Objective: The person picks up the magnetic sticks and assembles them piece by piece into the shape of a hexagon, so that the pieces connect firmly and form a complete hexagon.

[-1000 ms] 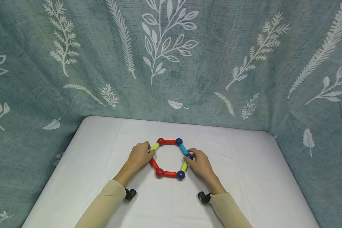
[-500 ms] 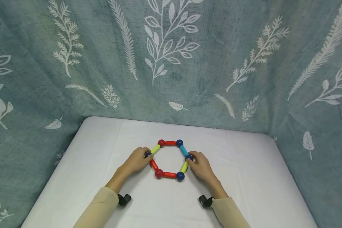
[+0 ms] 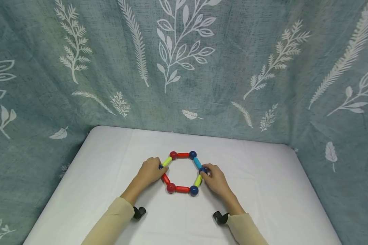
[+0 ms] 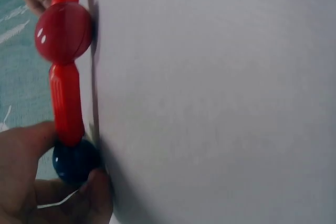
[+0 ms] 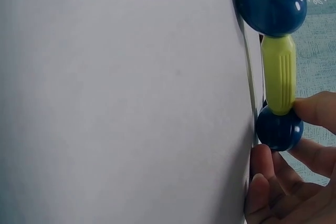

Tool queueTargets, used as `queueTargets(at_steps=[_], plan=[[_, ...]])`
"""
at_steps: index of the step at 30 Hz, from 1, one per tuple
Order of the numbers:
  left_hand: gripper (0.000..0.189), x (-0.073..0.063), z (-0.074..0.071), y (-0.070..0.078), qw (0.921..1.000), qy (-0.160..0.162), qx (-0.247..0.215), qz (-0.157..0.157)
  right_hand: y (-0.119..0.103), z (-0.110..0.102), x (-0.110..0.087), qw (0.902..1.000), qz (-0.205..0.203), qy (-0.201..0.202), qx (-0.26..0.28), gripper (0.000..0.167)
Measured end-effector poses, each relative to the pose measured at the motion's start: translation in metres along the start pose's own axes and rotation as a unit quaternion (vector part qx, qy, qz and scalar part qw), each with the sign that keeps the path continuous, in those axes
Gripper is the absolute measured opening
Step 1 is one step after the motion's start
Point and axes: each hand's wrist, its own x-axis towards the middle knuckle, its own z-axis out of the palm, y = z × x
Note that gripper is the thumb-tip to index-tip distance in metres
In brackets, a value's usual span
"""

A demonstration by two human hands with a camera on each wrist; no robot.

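Observation:
A six-sided ring of magnetic rods and balls lies on the white table. At its left corner my left hand (image 3: 151,170) pinches a blue ball (image 4: 76,161) between thumb and fingers, partly hiding it. My right hand (image 3: 216,179) grips the blue ball (image 5: 280,128) at the right corner. Along the far side a red rod (image 3: 183,155) joins a red ball (image 3: 173,155) to a blue ball (image 3: 193,155). On the near side another red rod (image 3: 182,189) links a red ball (image 3: 171,188) and a blue ball (image 3: 194,190). Yellow-green, red and light-blue rods form the slanted sides.
White cloth covers the table (image 3: 263,190). Behind it hangs a grey-green curtain (image 3: 184,102) with white leaf prints. A small black camera sits on each wrist, one by the left sleeve (image 3: 110,221) and one by the right sleeve (image 3: 246,228).
My left hand drew back slightly to the left, uncovering the left blue ball, then came forward around it again. The right hand keeps hold of its ball. The ring has barely shifted.

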Motion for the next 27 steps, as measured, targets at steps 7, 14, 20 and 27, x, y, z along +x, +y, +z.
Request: queueTargets(at_steps=[7, 14, 20, 27], plan=[[0.027, 0.004, 0.006, 0.007, 0.9979, 0.035, 0.054, -0.001, -0.001, 0.001, 0.001, 1.0, 0.004, 0.008, -0.004, 0.035], [0.024, 0.003, 0.005, 0.012, 0.9976, 0.03, 0.062, 0.0, -0.002, 0.002, 0.001, 1.0, 0.006, 0.005, -0.005, 0.034], [0.023, 0.006, 0.006, 0.012, 0.9964, 0.03, 0.079, 0.007, -0.002, 0.002, 0.001, 0.9999, 0.006, 0.01, -0.003, 0.033], [0.035, 0.008, 0.002, 0.009, 0.9962, 0.011, 0.085, 0.015, -0.002, 0.0, 0.001, 1.0, 0.006, 0.007, -0.001, 0.032]])
